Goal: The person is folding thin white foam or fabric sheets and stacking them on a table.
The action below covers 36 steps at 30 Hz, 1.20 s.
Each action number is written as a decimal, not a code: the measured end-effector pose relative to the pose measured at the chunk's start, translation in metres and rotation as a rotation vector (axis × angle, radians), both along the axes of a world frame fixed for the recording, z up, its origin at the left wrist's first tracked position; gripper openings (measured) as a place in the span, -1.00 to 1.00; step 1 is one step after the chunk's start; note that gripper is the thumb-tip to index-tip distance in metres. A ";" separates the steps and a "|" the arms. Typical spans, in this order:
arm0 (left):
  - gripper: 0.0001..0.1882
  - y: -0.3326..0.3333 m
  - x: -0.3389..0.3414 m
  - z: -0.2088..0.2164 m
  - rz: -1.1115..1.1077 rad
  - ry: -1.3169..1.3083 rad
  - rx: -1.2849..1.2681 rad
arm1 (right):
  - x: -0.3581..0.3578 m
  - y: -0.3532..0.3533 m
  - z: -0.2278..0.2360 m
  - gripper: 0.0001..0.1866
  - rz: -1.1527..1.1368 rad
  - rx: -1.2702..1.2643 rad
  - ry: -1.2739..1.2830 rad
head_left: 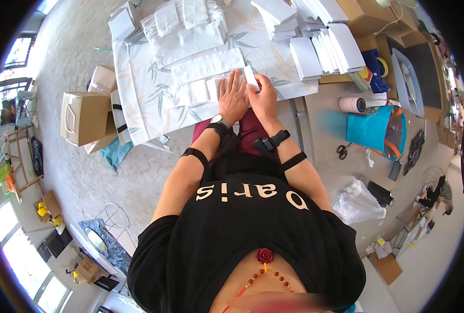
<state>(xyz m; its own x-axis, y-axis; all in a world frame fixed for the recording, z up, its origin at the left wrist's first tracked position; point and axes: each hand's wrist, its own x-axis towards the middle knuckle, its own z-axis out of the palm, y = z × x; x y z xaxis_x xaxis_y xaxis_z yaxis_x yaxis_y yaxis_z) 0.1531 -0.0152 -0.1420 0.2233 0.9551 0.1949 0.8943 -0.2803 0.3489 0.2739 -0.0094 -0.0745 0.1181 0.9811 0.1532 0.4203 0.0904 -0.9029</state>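
My left hand (233, 98) lies flat with its fingers stretched out, over a white packet (214, 88) at the table's near edge. Close beside it, my right hand (264, 99) pinches a small, flat white rectangular piece (251, 77), which stands tilted above the table. Its exact kind is too small to tell. Left of the hands lie more flat white packets (193, 93). Beyond them a row of thin white bags (208, 64) overlaps, and larger white plastic bags (190, 44) spread farther back. A leaf-patterned cloth (138, 107) covers the table.
Stacks of white folded paper pieces (341, 47) stand at the table's right, another stack (123, 25) at the far left corner. Cardboard boxes (86, 117) sit left on the floor. To the right are a pink cup (351, 105), a turquoise bag (365, 130), scissors (342, 151) and a plastic bin (406, 83).
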 end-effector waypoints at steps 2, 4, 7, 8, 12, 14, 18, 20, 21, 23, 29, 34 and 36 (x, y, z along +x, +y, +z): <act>-0.44 0.004 -0.009 0.002 0.021 -0.278 0.003 | -0.009 0.002 -0.002 -0.66 0.007 0.006 0.009; -0.52 0.004 -0.016 0.024 0.047 -0.435 0.083 | -0.014 0.001 -0.001 -0.66 0.026 0.067 -0.015; -0.43 0.002 -0.024 0.045 0.322 -1.300 -0.412 | -0.022 -0.002 -0.004 -0.67 0.067 0.040 -0.004; -0.43 0.001 -0.026 0.050 0.316 -1.295 -0.415 | -0.025 -0.003 -0.005 -0.67 0.101 0.063 0.018; -0.51 0.004 -0.036 0.059 0.488 -1.358 -0.534 | -0.033 -0.010 -0.014 -0.66 0.288 0.000 -0.030; -0.59 0.006 -0.048 0.037 0.476 -0.980 -0.504 | -0.030 -0.014 -0.016 -0.65 0.333 0.073 -0.040; -0.70 0.004 -0.056 0.008 0.519 -1.123 -0.424 | -0.013 -0.018 -0.023 -0.70 0.279 0.137 -0.054; -0.71 0.003 -0.054 0.015 0.520 -1.078 -0.425 | 0.004 -0.015 -0.033 -0.72 0.204 0.095 -0.075; -0.72 0.002 -0.053 0.020 0.521 -1.035 -0.420 | 0.012 -0.011 -0.037 -0.74 0.118 0.051 -0.077; -0.72 0.001 -0.053 0.031 0.495 -0.934 -0.426 | 0.025 -0.001 -0.045 -0.79 -0.006 0.009 -0.128; -0.72 -0.001 -0.054 0.035 0.469 -0.733 -0.353 | 0.027 0.019 -0.048 -0.79 0.083 0.066 -0.156; -0.72 0.000 -0.052 0.036 0.468 -0.707 -0.357 | 0.028 0.025 -0.058 -0.74 0.160 0.131 -0.284; -0.73 0.000 -0.053 0.037 0.478 -0.676 -0.401 | 0.028 0.025 -0.061 -0.73 0.156 0.154 -0.336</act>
<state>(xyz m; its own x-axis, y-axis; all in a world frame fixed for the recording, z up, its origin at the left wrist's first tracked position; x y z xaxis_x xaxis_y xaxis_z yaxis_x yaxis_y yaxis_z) 0.1003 -0.0154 -0.1052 -0.2539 0.9405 -0.2259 0.4539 0.3221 0.8308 0.3015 0.0160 -0.1350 -0.1127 0.9457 0.3050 0.6603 0.3006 -0.6882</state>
